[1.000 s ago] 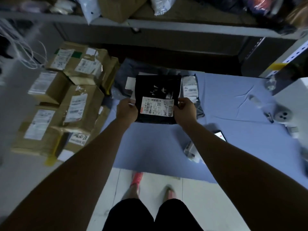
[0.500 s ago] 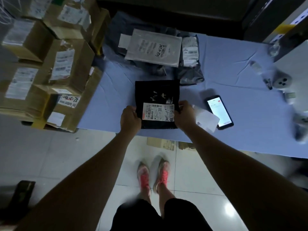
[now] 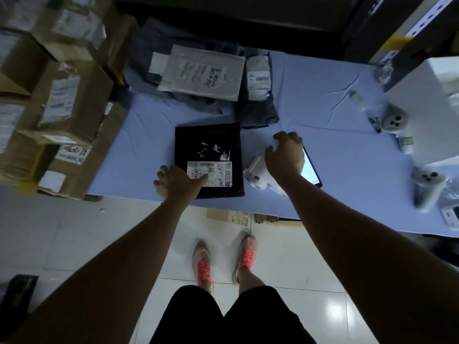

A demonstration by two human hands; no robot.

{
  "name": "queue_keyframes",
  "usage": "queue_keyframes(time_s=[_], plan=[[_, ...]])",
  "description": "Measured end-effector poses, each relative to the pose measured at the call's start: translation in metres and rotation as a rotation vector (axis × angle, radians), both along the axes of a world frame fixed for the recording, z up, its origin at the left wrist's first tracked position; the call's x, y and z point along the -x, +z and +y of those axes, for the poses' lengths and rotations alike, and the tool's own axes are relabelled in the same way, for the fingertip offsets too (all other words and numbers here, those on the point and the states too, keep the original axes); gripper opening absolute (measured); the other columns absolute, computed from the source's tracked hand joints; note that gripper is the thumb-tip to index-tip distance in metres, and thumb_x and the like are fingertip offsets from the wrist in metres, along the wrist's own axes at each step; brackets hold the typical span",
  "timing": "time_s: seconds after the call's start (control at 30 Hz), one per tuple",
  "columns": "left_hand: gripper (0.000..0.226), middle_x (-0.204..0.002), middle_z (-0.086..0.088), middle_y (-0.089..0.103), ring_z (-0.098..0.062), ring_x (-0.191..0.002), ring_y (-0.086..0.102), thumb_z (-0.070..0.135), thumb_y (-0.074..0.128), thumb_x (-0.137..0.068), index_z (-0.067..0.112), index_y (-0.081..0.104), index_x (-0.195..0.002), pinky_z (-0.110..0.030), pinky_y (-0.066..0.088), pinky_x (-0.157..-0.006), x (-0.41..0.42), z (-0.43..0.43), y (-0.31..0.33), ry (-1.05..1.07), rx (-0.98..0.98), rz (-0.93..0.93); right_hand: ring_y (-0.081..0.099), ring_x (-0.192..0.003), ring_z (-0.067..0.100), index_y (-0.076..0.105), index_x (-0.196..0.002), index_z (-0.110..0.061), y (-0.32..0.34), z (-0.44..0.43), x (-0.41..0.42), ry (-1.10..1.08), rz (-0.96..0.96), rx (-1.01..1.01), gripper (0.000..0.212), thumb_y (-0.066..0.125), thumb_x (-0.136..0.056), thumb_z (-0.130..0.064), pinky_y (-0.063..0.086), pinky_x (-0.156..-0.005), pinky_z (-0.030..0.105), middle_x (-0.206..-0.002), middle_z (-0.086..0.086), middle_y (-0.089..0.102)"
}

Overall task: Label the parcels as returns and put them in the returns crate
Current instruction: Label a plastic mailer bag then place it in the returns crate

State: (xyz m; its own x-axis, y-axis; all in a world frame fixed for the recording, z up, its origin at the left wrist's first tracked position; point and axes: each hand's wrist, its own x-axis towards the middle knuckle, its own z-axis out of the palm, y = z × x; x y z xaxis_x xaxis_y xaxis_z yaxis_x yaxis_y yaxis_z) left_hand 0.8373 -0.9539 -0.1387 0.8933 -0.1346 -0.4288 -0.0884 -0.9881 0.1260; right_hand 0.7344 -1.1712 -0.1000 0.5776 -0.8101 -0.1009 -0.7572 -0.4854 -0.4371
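A black parcel (image 3: 208, 147) with a white shipping label (image 3: 218, 173) lies flat on the blue table (image 3: 347, 150), near its front edge. My left hand (image 3: 177, 181) rests on the parcel's near left corner, fingers spread and thumb on the label. My right hand (image 3: 285, 155) is off the parcel, to its right. Its fingers curl over the far end of a white packet (image 3: 255, 172) that lies between the parcel and a lit phone (image 3: 311, 170). No crate is in view.
Behind the black parcel lie a pale grey mailer (image 3: 201, 73) and a dark grey bag (image 3: 258, 95), both labelled. Stacked cardboard boxes (image 3: 62, 100) stand at the table's left end. Two small white devices (image 3: 395, 120) and a white box (image 3: 434, 95) are at the right.
The black parcel was drawn back from the pile and laid flat near the table's front edge. My right hand let go of it and moved right onto the white packet.
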Motion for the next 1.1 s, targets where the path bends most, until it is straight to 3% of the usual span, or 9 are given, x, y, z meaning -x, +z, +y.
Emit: queue_keyframes(time_s=[0.1,0.27,0.63,0.77,0.87,0.93,1.0,1.1], plan=[[0.120,-0.149,-0.020,0.030,-0.036,-0.137,0.033,0.081,0.069,-0.063,0.001,0.032,-0.144,-0.046,0.032,-0.107,0.003,-0.018,0.003,0.046,-0.032,0.063,0.041,-0.127,0.032,0.053,-0.136,-0.020,-0.004,-0.033,0.014,0.020,0.211,-0.001,0.051,0.067,-0.089,-0.032,0.040,-0.099,0.045,-0.136,0.010,0.047],[0.123,-0.151,-0.020,0.027,-0.037,-0.139,0.030,0.079,0.073,-0.060,0.002,0.030,-0.146,-0.046,0.031,-0.108,0.001,-0.027,0.003,0.069,-0.081,0.094,0.039,-0.129,0.033,0.037,-0.143,-0.020,-0.022,-0.066,0.037,-0.022,0.428,-0.166,0.082,0.077,-0.078,-0.051,0.041,-0.098,0.048,-0.139,0.012,0.039],[0.127,-0.149,-0.021,0.032,-0.036,-0.138,0.036,0.077,0.074,-0.061,0.002,0.021,-0.149,-0.047,0.026,-0.110,0.007,-0.033,0.007,0.153,-0.091,0.105,0.046,-0.123,0.031,0.043,-0.138,-0.017,-0.029,-0.080,0.040,-0.014,0.312,-0.168,0.081,0.078,-0.073,-0.049,0.048,-0.089,0.042,-0.129,0.012,0.050],[0.118,-0.142,-0.018,0.045,-0.036,-0.133,0.042,0.063,0.087,-0.057,0.006,0.028,-0.143,-0.045,0.030,-0.107,0.007,-0.027,0.007,0.254,0.072,0.124,0.044,-0.122,0.031,0.039,-0.141,-0.018,-0.013,-0.072,0.026,-0.014,0.213,-0.078,0.080,0.076,-0.077,-0.049,0.047,-0.090,0.044,-0.129,0.015,0.047],[0.110,-0.131,-0.015,0.058,-0.035,-0.126,0.049,0.052,0.092,-0.057,0.015,0.029,-0.139,-0.044,0.032,-0.100,0.006,-0.017,0.009,0.236,0.215,0.076,0.044,-0.120,0.032,0.041,-0.139,-0.020,-0.002,-0.052,0.012,0.078,0.090,-0.060,0.080,0.078,-0.075,-0.049,0.045,-0.085,0.039,-0.125,0.014,0.047],[0.116,-0.130,-0.011,0.061,-0.036,-0.124,0.051,0.048,0.092,-0.059,0.027,0.021,-0.148,-0.044,0.030,-0.100,0.004,-0.008,0.012,0.149,0.309,0.027,0.040,-0.124,0.032,0.041,-0.141,-0.021,0.003,-0.036,0.001,0.199,0.023,-0.093,0.081,0.080,-0.073,-0.042,0.040,-0.085,0.034,-0.129,0.013,0.045],[0.117,-0.134,-0.003,0.060,-0.034,-0.123,0.052,0.046,0.090,-0.062,0.039,0.016,-0.153,-0.044,0.028,-0.100,0.000,0.003,0.015,0.043,0.408,-0.003,0.036,-0.129,0.031,0.042,-0.143,-0.022,0.006,-0.018,-0.010,0.350,-0.029,-0.089,0.086,0.082,-0.069,-0.038,0.034,-0.092,0.031,-0.138,0.010,0.044],[0.109,-0.140,0.002,0.056,-0.024,-0.128,0.050,0.048,0.091,-0.059,0.040,0.032,-0.151,-0.038,0.028,-0.104,-0.009,0.017,0.015,-0.056,0.500,0.025,0.029,-0.137,0.028,0.039,-0.148,-0.024,0.014,0.005,-0.026,0.520,0.001,-0.120,0.096,0.085,-0.065,-0.042,0.034,-0.108,0.037,-0.148,0.007,0.040]])
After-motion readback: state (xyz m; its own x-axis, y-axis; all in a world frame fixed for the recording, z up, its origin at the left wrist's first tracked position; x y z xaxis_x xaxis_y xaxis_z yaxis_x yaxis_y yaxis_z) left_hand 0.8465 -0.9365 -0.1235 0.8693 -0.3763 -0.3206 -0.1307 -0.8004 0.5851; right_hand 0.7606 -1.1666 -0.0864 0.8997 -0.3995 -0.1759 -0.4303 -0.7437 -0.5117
